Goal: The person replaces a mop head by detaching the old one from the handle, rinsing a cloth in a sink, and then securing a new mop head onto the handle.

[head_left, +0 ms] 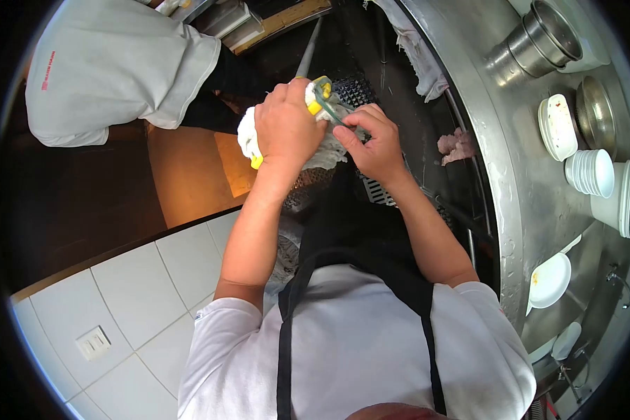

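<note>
A mop head of white strings (248, 133) with yellow plastic parts (257, 162) is held up in front of me. My left hand (290, 127) is wrapped over it from above. A thin green band or wire (327, 105) loops at a yellow piece near the top of the mop head. The thumb and fingers of my right hand (374, 142) are pinched together at the lower end of this green band. A grey pole (310, 49) runs away from behind my left hand; where it joins the mop head is hidden.
Another person in a light shirt (122, 66) stands at the upper left. On the right, a steel counter (490, 140) bears metal pots (539, 45), white containers (589, 173) and a white pan (549, 280). Cloths (456, 146) hang along its edge, above the dark floor.
</note>
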The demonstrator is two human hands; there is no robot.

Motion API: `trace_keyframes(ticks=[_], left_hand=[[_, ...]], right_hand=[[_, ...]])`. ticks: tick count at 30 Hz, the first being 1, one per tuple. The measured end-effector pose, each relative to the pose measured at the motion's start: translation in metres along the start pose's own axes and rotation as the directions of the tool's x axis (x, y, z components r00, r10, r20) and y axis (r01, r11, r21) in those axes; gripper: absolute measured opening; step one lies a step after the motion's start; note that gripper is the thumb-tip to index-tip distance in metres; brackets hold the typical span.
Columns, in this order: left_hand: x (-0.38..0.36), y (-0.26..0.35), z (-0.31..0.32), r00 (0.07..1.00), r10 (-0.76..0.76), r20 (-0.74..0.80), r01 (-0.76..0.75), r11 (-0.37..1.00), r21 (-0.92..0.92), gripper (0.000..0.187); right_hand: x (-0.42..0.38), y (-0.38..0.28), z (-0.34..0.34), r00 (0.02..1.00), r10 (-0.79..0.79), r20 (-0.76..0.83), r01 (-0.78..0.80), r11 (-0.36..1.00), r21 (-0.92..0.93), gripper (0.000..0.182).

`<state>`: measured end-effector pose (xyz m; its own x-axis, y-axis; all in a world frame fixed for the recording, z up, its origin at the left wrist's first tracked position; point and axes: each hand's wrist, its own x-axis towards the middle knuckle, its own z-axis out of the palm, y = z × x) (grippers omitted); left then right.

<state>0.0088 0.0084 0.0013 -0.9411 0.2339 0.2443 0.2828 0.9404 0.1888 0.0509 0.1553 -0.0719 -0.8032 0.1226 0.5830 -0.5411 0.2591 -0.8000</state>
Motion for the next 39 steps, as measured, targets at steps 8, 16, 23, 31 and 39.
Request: trace_keyframes(ticks=[8,16,23,31,39], left_hand=[[-0.013,0.004,0.012,0.996,0.072,-0.055,-0.075,0.995,-0.058,0.056],[-0.009,-0.004,0.009,0.998,0.058,-0.018,-0.060,0.989,-0.133,0.050],[-0.001,-0.033,0.000,0.994,0.093,-0.062,-0.101,0.983,-0.151,0.044],[-0.019,-0.039,0.005,0.991,0.133,-0.026,-0.136,0.969,-0.205,0.054],[-0.032,-0.028,0.023,0.995,0.103,0.009,-0.097,0.965,-0.244,0.061]], right_hand=[[-0.011,0.033,0.013,0.654,0.708,0.267,-0.642,0.333,0.690,0.029],[0.044,0.056,0.057,0.472,0.851,0.231,-0.693,0.197,0.693,0.040],[0.062,0.081,0.098,0.680,0.693,0.240,-0.682,0.477,0.555,0.049],[0.054,0.071,0.074,0.502,0.753,0.425,-0.843,0.314,0.437,0.043],[0.014,0.069,0.053,0.379,0.802,0.462,-0.801,0.034,0.598,0.038]])
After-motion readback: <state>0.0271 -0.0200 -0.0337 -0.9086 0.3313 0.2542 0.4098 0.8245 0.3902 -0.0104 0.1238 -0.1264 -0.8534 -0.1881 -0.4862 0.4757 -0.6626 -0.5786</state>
